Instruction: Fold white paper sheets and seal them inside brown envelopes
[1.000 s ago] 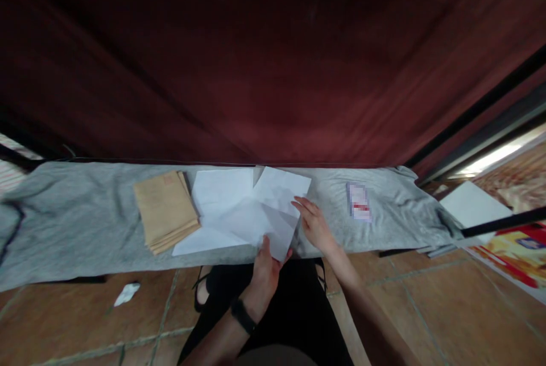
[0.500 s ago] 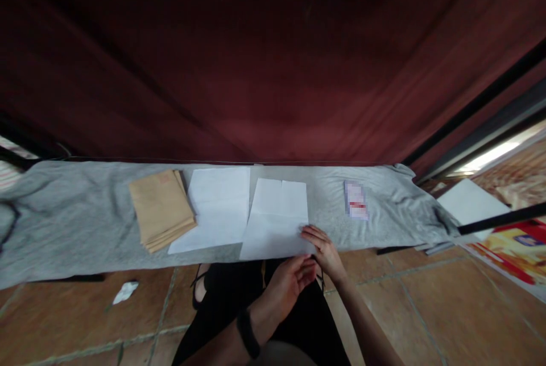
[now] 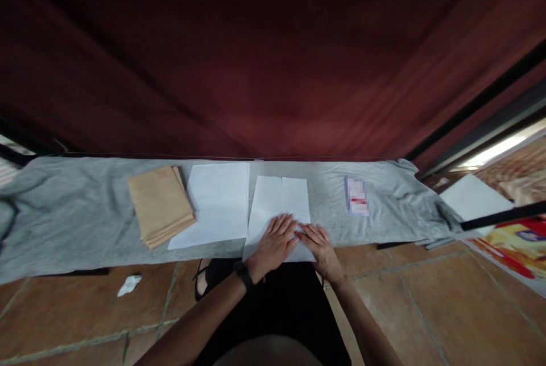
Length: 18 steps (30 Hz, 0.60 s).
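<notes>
A creased white sheet of paper (image 3: 279, 198) lies on the grey cloth in front of me, its near edge at the table's front. My left hand (image 3: 275, 241), with a dark band on the wrist, rests on the sheet's lower middle, fingers stretched out. Beside it my right hand (image 3: 319, 249) lies flat over the sheet's lower right edge, fingers also extended. The fingertips of both hands nearly meet. To the left is a stack of white paper (image 3: 217, 204), partly under a pile of brown envelopes (image 3: 160, 204).
The grey cloth (image 3: 81, 212) covers a narrow table against a dark red curtain (image 3: 273, 70). A blurred pale item with a red stripe (image 3: 357, 195) lies on the right. Crumpled white paper (image 3: 129, 284) is on the tiled floor. A red and yellow box (image 3: 516, 246) stands far right.
My left hand has moved up and forward from near the sheet's front edge onto the sheet, and its fingers have straightened. The right hand stays at the right edge.
</notes>
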### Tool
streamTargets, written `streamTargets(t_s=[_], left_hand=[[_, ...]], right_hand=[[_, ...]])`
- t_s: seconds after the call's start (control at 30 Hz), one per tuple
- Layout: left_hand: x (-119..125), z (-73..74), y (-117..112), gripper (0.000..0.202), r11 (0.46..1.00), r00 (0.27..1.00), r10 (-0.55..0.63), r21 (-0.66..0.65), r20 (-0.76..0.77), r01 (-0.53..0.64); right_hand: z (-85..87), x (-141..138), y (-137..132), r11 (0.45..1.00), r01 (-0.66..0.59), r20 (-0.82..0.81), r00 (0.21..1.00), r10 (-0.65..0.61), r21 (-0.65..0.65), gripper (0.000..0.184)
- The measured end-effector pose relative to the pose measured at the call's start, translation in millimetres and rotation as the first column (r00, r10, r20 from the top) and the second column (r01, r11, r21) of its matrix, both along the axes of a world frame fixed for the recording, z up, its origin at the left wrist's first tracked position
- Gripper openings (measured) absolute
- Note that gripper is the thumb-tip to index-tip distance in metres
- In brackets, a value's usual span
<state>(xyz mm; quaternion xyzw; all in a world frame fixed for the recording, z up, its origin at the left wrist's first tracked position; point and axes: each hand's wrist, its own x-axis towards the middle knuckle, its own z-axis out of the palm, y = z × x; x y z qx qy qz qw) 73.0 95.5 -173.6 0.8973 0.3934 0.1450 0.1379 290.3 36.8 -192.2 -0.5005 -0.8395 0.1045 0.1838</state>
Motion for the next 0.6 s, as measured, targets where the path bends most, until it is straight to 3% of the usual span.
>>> streamTargets(t_s=[0.23, 0.33, 0.47, 0.6], left_hand=[[13.3, -3.0, 47.3, 0.050, 0.998, 0.996, 0.065, 0.015, -0.062, -0.064], [4.7, -6.2, 67.7, 0.049, 0.997, 0.997, 0.073, 0.017, -0.030, -0.073], [-2.0, -9.3, 84.0, 0.048, 0.999, 0.997, 0.033, -0.016, 0.063, -0.032], [-1.5, -3.3, 90.2, 0.048, 0.992, 0.986, 0.080, -0.106, 0.149, -0.064]], right_hand=[[15.3, 19.8, 30.0, 0.999, 0.030, 0.008, 1.000, -0.030, 0.028, 0.059], [12.0, 16.1, 35.5, 1.000, -0.002, -0.017, 1.000, 0.002, 0.000, 0.058], [2.9, 14.8, 32.4, 0.998, -0.058, -0.105, 0.993, 0.059, 0.009, 0.071], [-5.3, 19.3, 22.5, 0.997, 0.050, -0.191, 0.981, -0.039, 0.054, 0.067]])
